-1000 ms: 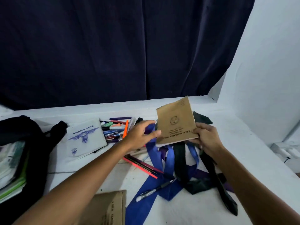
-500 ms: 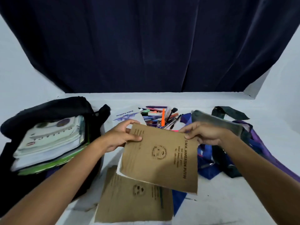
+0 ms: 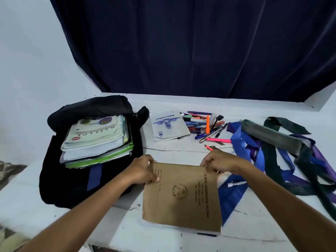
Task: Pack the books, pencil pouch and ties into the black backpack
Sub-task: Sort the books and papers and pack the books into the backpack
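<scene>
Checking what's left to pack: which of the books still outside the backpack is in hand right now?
The brown book, gripped at its far corners by the left hand and right hand. The white book lies untouched beside the pens.

Brown book is lying flat at table front. Black backpack is lying open at left, holding stacked books. Grey pencil pouch is resting across tangled ties at right.

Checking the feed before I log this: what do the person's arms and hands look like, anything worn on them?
Both forearms are bare as far as the frame shows: no sleeves, no gloves, no watch or wristband. The left hand shows no rings. The right hand has a small glint at one finger that might be a ring, too blurred to tell.
</scene>
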`<action>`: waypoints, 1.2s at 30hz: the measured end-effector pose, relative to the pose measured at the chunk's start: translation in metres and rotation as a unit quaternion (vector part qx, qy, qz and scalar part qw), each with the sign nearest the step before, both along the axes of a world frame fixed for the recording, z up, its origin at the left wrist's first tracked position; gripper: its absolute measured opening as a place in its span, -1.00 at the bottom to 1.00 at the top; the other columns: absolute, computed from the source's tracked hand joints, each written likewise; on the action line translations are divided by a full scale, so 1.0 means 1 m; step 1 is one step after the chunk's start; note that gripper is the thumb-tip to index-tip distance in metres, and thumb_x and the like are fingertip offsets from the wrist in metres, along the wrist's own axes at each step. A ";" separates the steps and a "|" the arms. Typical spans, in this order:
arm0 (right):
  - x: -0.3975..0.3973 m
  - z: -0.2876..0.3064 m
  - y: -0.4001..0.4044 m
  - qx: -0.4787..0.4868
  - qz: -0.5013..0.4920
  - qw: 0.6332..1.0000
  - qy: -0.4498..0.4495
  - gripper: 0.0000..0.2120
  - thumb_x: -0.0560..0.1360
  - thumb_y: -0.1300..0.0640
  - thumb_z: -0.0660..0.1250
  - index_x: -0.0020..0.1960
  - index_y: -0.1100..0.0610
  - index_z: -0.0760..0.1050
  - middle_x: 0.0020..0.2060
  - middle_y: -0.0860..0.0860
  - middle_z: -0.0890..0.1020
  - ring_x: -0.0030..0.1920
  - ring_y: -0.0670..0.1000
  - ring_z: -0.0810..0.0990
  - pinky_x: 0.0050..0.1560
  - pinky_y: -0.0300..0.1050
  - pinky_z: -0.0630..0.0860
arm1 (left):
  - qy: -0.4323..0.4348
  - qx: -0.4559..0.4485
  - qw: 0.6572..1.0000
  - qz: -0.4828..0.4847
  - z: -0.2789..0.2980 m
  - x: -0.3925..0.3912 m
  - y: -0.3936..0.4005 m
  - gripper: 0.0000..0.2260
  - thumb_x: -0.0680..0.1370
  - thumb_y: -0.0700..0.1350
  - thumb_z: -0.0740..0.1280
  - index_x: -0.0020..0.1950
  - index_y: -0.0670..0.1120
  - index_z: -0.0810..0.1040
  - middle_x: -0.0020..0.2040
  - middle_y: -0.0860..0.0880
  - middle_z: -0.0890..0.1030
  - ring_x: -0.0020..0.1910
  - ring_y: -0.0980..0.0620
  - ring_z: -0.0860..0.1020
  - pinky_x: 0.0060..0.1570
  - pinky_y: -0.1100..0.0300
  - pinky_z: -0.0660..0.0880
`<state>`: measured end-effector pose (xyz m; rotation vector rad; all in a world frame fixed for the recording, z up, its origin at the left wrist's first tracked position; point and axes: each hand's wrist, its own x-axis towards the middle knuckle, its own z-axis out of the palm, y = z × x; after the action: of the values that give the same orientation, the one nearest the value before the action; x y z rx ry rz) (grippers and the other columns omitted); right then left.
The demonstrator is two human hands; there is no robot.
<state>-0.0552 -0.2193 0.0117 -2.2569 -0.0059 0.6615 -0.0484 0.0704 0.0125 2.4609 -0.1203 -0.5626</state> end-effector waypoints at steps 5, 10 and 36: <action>-0.001 -0.002 0.006 -0.083 0.011 0.996 -0.039 -0.78 0.49 0.31 0.34 -0.03 0.06 0.69 -0.16 -0.09 0.68 -0.14 -0.08 0.61 -0.27 -0.31 0.49 | -0.139 0.131 0.979 -0.074 0.014 -0.006 -0.007 -0.30 0.39 0.09 0.52 0.46 -0.04 0.35 0.31 -0.10 0.51 0.25 -0.09 0.50 0.13 0.09 0.48; 0.009 -0.003 0.016 -0.144 -0.026 0.984 -0.101 -0.90 0.47 0.22 0.40 -0.08 0.17 0.69 -0.10 -0.01 0.71 -0.10 -0.04 0.65 -0.04 -0.11 0.60 | -0.130 0.087 0.980 -0.121 0.018 0.004 -0.013 -0.37 0.39 0.12 0.52 0.41 0.05 0.40 0.28 0.02 0.50 0.24 -0.02 0.48 0.14 0.10 0.46; 0.142 -0.023 0.064 0.299 -0.459 0.836 0.010 -0.95 0.55 0.33 0.31 -0.02 0.33 0.50 -0.60 0.13 0.56 -0.66 -0.06 0.50 -0.65 -0.33 0.34 | -0.048 0.188 0.947 -0.257 -0.011 0.075 -0.033 -0.06 0.36 0.30 0.47 0.58 -0.04 0.14 0.56 -0.06 0.12 0.54 -0.05 0.07 0.47 0.02 0.16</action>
<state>0.0872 -0.1554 -0.0114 -1.3871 0.7353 0.1076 0.0266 0.0372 0.0018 2.8353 -0.7786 -0.7372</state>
